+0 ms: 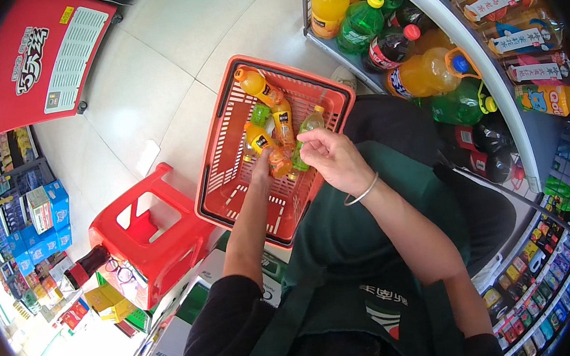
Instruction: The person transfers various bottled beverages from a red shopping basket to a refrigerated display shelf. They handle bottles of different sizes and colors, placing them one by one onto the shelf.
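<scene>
A red plastic shopping basket [239, 208] stands in front of me with several small drink bottles inside. My left hand [261, 167] grips an orange juice bottle [259, 138] with an orange cap, tilted over the others. Two more orange juice bottles lie behind it, one upper [258, 87] and one middle [283, 119]. My right hand [335, 160] hovers at the basket's right side, fingers curled, close to a clear bottle with a green label [313, 121]. Whether its fingertips pinch anything is hard to tell. Another green-labelled item [260, 113] is partly covered by the bottles.
On the left is a red plastic stool [164, 210], bearing eyeglasses [121, 272] and a dark cola bottle [87, 266]. A red freezer [47, 62] stands at upper left. Shelves at right hold large drink bottles [363, 24]. Cartons [206, 273] sit below the stool.
</scene>
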Motion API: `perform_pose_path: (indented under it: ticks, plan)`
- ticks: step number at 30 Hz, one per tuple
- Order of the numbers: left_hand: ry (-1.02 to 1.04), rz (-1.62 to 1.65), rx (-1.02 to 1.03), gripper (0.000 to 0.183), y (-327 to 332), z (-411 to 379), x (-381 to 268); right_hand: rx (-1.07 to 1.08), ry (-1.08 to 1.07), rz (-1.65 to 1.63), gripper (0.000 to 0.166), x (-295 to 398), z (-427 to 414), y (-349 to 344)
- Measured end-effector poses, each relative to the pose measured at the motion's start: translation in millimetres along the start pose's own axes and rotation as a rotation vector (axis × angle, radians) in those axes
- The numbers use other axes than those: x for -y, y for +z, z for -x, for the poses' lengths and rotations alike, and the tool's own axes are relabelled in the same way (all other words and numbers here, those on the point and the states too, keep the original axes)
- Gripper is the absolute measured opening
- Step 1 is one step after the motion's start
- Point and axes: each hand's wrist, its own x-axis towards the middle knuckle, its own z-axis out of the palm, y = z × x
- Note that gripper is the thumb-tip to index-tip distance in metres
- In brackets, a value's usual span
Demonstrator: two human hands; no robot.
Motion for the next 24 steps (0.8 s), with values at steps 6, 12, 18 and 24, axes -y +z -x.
perform_pose_path:
  ticks: [6,12,18,24]
  plan:
    - [0.302,-0.036,0.634,0.046,49,131,-3,-0.071,0.072,0.320,0.094,-6,-5,9]
    - [0.412,-0.116,0.569,0.039,111,94,-53,-0.108,0.071,-0.306,0.060,2,-10,-2]
    - [0.468,-0.231,-0.197,0.072,147,-46,-106,-0.121,0.100,-0.634,0.063,7,-10,0]
    - [0.512,-0.363,-0.316,0.083,145,-81,-111,-0.085,0.015,-0.598,0.055,20,-11,-6]
